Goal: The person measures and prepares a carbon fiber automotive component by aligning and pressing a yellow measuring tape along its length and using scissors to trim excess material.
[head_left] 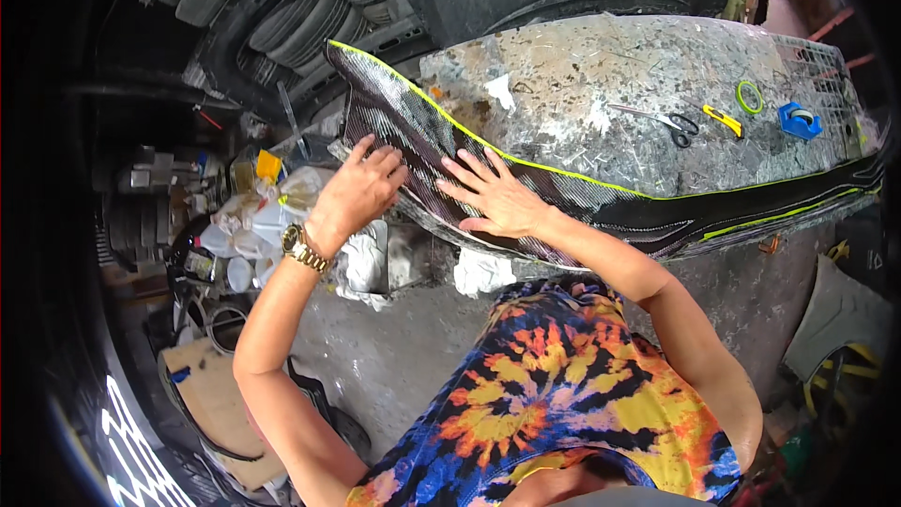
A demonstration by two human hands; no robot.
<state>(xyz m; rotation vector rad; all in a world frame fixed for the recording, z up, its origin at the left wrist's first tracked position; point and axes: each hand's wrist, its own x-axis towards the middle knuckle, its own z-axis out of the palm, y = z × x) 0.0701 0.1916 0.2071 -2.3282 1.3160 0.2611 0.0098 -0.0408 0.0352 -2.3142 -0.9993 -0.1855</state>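
A long, curved piece covered in dark woven carbon-fibre cloth [601, 207] runs across the table, its far edge lined with bright yellow-green tape [441, 115]. At its wider left end, my left hand [361, 190] bends its fingers over the near edge of the cloth; the thumb is hidden. To the right of it, my right hand [496, 195] lies flat on the weave with fingers spread. Pale crumpled material [483, 270] hangs below the near edge, close to my right wrist.
On the stained worktable [563, 66] beyond the piece lie scissors [671, 122], a yellow utility knife [723, 120], a green tape roll [749, 97] and a blue tape dispenser [800, 120]. Plastic containers [272, 221] crowd the left. Tires [300, 19] stand behind.
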